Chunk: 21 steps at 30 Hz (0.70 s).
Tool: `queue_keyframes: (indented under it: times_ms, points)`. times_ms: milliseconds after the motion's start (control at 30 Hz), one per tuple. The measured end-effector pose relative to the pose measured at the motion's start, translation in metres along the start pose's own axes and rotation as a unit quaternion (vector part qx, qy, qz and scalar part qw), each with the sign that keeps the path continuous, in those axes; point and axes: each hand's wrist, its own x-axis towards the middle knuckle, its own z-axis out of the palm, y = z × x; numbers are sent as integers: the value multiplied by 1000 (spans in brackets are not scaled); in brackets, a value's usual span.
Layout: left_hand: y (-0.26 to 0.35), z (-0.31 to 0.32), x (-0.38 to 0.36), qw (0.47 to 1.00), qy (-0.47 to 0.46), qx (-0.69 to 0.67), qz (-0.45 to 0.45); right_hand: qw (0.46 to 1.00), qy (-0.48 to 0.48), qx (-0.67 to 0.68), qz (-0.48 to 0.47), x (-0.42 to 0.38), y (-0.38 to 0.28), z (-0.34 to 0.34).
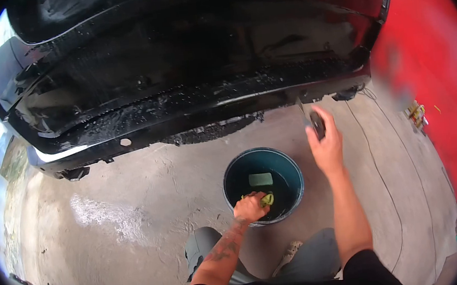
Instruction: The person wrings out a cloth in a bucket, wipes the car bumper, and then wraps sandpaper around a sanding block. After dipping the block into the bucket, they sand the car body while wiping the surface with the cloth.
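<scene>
Floor: grey concrete floor (151, 206), with a pale wet-looking patch on its left side and thin dark lines on its right.
Room: a wet, glossy black car body part (191, 52) spans the far side; a red painted surface (426, 66) stands at the right.
Bucket: round dark-green bucket (225, 183) on the floor, a pale green rectangular block (261, 179) inside.
Left hand: the left hand (251, 207) reaches forward over the near-left rim, fingers closed around the cloth.
Cloth: crumpled yellow-green cloth (268, 199), within the bucket's opening, its loose end pointing right; long axis unclear.
Right hand: the right hand (328, 137) is raised right of the bucket, forearm upright in view, thumb and fingers pinching the object.
Object: small dark oblong object (317, 125), long axis running forward, slightly leftward.
</scene>
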Motion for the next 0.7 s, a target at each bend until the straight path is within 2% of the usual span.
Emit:
queue_keyframes:
  times_ms: [33,100,167,233,333,433,600,700]
  points:
    - [-2,2,1,1000,1,-1,-2,991,-7,-56,-120,29,-10,-4]
    - [-2,2,1,1000,5,-1,-3,955,-77,-138,-250,75,-28,-9]
    - [-2,2,2,1000,-6,-1,-13,911,-121,-197,-343,106,-25,1]
    - [1,-3,2,1000,-8,-6,-17,888,-164,-216,-371,127,-15,13]
    - [6,-8,4,999,-21,-6,-41,876,-173,-215,-397,146,-7,30]
    - [7,-9,3,999,-20,-10,-46,886,-178,-200,-379,156,3,44]
    - [3,-5,3,1000,-5,-12,-20,944,-237,-100,-205,154,12,34]
    - [2,-4,3,1000,1,-11,-14,951,-219,-120,-182,158,32,27]
